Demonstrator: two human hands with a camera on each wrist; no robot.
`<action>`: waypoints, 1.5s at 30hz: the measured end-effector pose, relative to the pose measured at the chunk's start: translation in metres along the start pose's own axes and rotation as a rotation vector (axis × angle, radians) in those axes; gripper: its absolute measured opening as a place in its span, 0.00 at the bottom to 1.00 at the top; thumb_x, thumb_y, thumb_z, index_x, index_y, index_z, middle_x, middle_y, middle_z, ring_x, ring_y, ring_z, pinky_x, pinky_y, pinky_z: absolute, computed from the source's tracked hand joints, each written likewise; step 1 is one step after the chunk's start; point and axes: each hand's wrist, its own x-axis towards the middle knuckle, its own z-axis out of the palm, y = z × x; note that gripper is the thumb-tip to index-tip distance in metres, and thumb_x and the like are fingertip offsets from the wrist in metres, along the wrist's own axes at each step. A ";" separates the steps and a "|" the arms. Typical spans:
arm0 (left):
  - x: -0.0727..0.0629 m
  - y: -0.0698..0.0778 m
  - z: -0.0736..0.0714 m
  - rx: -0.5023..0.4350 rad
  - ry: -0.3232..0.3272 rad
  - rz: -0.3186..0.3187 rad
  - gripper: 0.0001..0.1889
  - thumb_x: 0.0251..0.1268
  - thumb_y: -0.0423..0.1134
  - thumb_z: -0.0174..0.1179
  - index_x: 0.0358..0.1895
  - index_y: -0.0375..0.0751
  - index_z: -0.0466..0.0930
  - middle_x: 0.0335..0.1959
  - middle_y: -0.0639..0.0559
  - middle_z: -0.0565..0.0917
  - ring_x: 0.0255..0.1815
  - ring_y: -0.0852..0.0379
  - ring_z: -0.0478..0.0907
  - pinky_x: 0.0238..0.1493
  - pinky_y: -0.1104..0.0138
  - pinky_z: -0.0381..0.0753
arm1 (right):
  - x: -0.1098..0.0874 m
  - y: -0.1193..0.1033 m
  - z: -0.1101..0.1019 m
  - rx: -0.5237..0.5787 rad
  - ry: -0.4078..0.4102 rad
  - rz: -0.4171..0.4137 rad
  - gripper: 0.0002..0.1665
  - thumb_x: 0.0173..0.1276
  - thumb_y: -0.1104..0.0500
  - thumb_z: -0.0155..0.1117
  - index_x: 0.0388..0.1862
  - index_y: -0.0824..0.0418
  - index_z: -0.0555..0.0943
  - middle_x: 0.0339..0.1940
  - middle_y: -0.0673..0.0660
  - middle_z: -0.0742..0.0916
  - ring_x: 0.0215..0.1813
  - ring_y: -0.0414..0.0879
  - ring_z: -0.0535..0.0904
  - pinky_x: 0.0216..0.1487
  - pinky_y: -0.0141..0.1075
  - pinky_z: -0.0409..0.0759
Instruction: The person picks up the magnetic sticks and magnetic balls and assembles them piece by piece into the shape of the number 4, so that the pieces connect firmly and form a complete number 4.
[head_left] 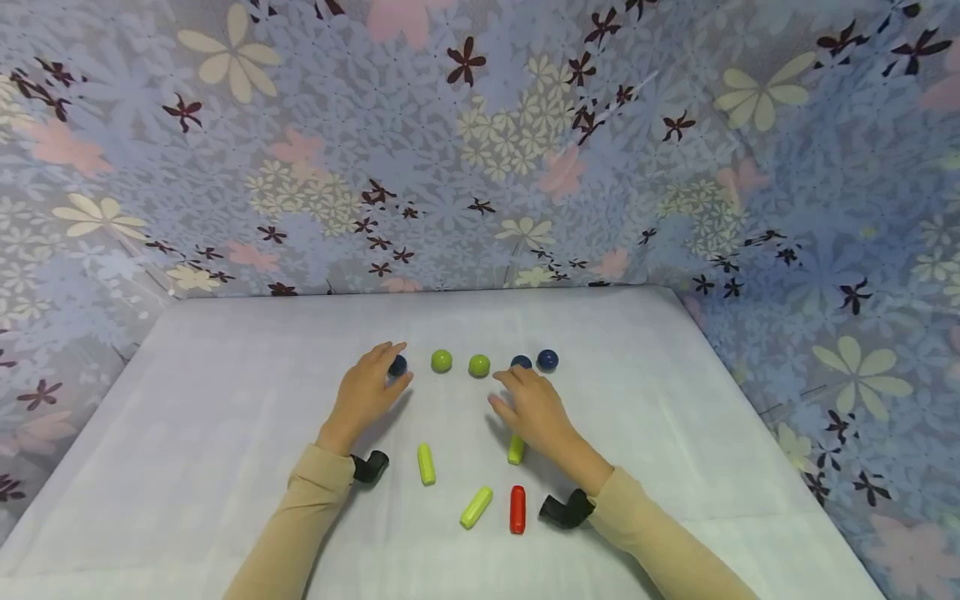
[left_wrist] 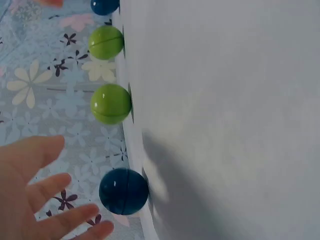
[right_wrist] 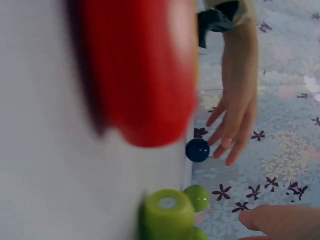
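- Fingers (head_left: 380, 354) loose, gripping nothing, in my head view: left hand (head_left: 363, 392) beside a dark blue ball (head_left: 400, 367), right hand (head_left: 536, 410) near a second blue ball (head_left: 521, 362), green balls (head_left: 442, 361) between.
- Left wrist: I see the first ball on the white surface (left_wrist: 240, 100).
- Right wrist: I see a red stick (right_wrist: 142, 65) up close.

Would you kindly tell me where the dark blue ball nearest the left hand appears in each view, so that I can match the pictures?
Head: the dark blue ball is left of centre, partly hidden by the left hand.
Left wrist: the dark blue ball is low, left of centre.
Right wrist: the dark blue ball is right of centre, slightly below mid-height.
Shared landmark: the left hand, beside it in all three.
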 end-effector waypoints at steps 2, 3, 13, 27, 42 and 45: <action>0.001 -0.002 -0.001 -0.049 -0.015 -0.013 0.28 0.66 0.47 0.58 0.66 0.40 0.69 0.65 0.35 0.71 0.64 0.36 0.70 0.61 0.44 0.72 | -0.004 0.003 -0.001 0.014 -0.002 -0.027 0.18 0.66 0.53 0.63 0.50 0.62 0.81 0.43 0.57 0.85 0.47 0.52 0.81 0.50 0.47 0.81; 0.002 -0.003 -0.002 -0.072 -0.024 -0.018 0.28 0.66 0.47 0.58 0.66 0.41 0.69 0.66 0.35 0.71 0.64 0.36 0.70 0.62 0.44 0.72 | -0.007 0.004 -0.001 0.014 -0.002 -0.041 0.18 0.66 0.53 0.64 0.49 0.62 0.81 0.42 0.57 0.85 0.46 0.52 0.81 0.49 0.46 0.81; 0.002 -0.009 0.001 -0.179 -0.046 -0.019 0.25 0.65 0.40 0.59 0.64 0.39 0.70 0.65 0.34 0.70 0.67 0.36 0.67 0.68 0.45 0.66 | -0.030 0.024 -0.003 0.094 -0.085 -0.187 0.13 0.64 0.60 0.62 0.47 0.60 0.82 0.42 0.51 0.85 0.45 0.44 0.81 0.48 0.38 0.81; 0.003 -0.020 0.014 -0.282 0.031 -0.060 0.18 0.62 0.34 0.61 0.56 0.36 0.77 0.58 0.38 0.76 0.62 0.39 0.72 0.66 0.47 0.69 | -0.045 0.042 -0.002 0.303 -0.274 -0.154 0.20 0.58 0.69 0.63 0.50 0.55 0.82 0.49 0.48 0.83 0.54 0.43 0.77 0.56 0.39 0.79; -0.001 -0.026 0.023 -0.408 0.093 -0.049 0.19 0.60 0.29 0.62 0.56 0.34 0.77 0.53 0.36 0.76 0.53 0.40 0.77 0.54 0.52 0.80 | -0.046 0.053 0.008 0.453 -0.235 -0.139 0.18 0.56 0.67 0.69 0.46 0.56 0.84 0.45 0.48 0.85 0.51 0.44 0.78 0.55 0.39 0.79; -0.002 -0.028 0.025 -0.421 0.102 -0.035 0.19 0.60 0.29 0.63 0.55 0.33 0.77 0.53 0.36 0.77 0.51 0.41 0.78 0.52 0.52 0.81 | -0.046 0.054 0.009 0.484 -0.240 -0.133 0.16 0.57 0.65 0.70 0.46 0.56 0.84 0.44 0.48 0.85 0.50 0.45 0.78 0.55 0.39 0.78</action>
